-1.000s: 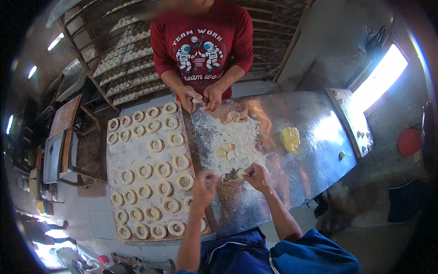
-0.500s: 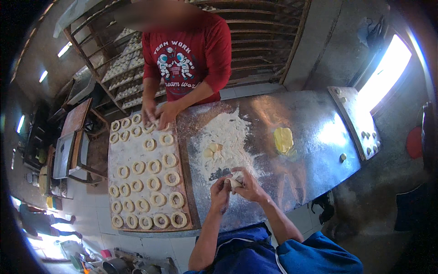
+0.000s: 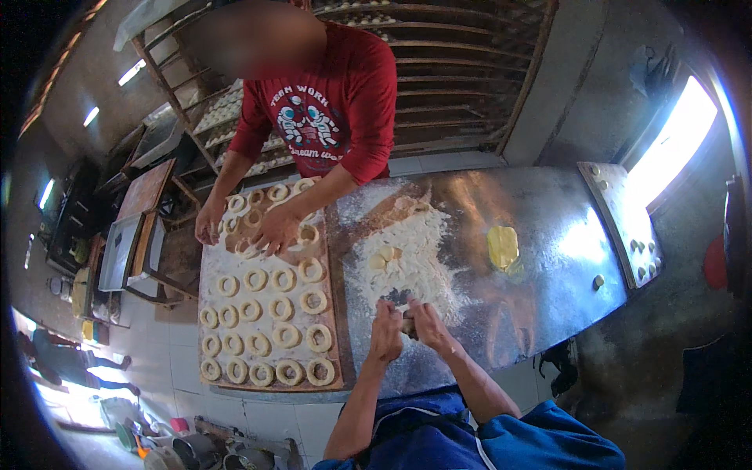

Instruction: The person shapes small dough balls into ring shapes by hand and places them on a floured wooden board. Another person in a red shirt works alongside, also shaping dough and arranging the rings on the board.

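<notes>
Both of my hands meet above the near edge of the floury patch on the metal table. Between the fingers of my left hand (image 3: 386, 333) and my right hand (image 3: 430, 327) is a small piece of dough (image 3: 407, 313), mostly hidden by the fingers and thumbs. Just beyond them spreads white flour (image 3: 423, 254) with a couple of pale dough lumps (image 3: 385, 256) lying in it. To the left, a floured wooden board (image 3: 211, 266) carries rows of dough rings (image 3: 287, 337).
Across the table a co-worker in a red top (image 3: 368, 102) has both hands (image 3: 278, 227) over the board's far rings. A yellow slab (image 3: 503, 247) lies right of the flour. Another board (image 3: 619, 211) with small dough pieces rests at the table's right end. Racks (image 3: 462, 78) stand behind.
My hands have turned inward around the dough, so less of it shows. The co-worker's hands have moved apart and nearer over the board's rings. The whole view has shifted slightly.
</notes>
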The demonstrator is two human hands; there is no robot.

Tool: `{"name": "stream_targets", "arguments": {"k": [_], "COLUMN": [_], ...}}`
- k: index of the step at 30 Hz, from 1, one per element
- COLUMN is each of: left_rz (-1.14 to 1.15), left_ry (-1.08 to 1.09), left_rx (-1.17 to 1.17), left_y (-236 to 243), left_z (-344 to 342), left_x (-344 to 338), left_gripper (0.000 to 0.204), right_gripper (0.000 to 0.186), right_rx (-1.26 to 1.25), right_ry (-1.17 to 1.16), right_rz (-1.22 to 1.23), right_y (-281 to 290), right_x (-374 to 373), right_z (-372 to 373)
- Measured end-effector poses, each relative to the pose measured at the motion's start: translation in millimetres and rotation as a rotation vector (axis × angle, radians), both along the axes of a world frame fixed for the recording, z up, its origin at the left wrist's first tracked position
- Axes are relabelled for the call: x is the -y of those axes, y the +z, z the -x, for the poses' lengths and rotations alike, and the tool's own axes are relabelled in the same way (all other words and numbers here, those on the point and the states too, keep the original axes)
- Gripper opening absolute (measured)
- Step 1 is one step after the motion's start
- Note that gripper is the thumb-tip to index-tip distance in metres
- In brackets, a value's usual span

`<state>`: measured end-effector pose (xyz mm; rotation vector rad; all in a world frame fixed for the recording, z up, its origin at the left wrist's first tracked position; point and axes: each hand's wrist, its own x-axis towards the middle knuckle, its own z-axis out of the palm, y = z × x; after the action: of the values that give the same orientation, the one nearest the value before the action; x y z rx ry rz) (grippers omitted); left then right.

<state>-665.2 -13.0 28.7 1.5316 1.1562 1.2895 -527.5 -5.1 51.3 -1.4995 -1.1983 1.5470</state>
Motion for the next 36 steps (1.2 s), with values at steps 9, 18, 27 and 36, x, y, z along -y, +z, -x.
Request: {"name": "stream_targets", "arguments": {"k": [9,18,27,36], "left_rz": [0.288,0.147,-0.033,0.06], "left_ry": [0.048,0.355,0.675,0.833], "left_rx": [1.09,0.019,0.208,-0.042], "left_y": [-47.2,12.8,-2.9,-12.3], "left_z": [58.4,172.6,340.8,484.0], "left_x": [-16.1,-34.0,-52.6,-106.6], "left_gripper": [0.034,0.034,0.037,0.036], "right_gripper": [0.056,0.036,0.06,0.04], "right_rx": [0.186,0.225,0.162,-0.097], "right_ry": [0.01,0.309,0.579,0.59], "right_rz": [-0.353,-0.688,-0.503,-0.607], "right_y": [-6.2,-42.2,24.0,18.9], "right_x": [-5.3,-46.9,-85.1,-147.0], "right_z": [81.2,188.4,371.1,479.8]}}
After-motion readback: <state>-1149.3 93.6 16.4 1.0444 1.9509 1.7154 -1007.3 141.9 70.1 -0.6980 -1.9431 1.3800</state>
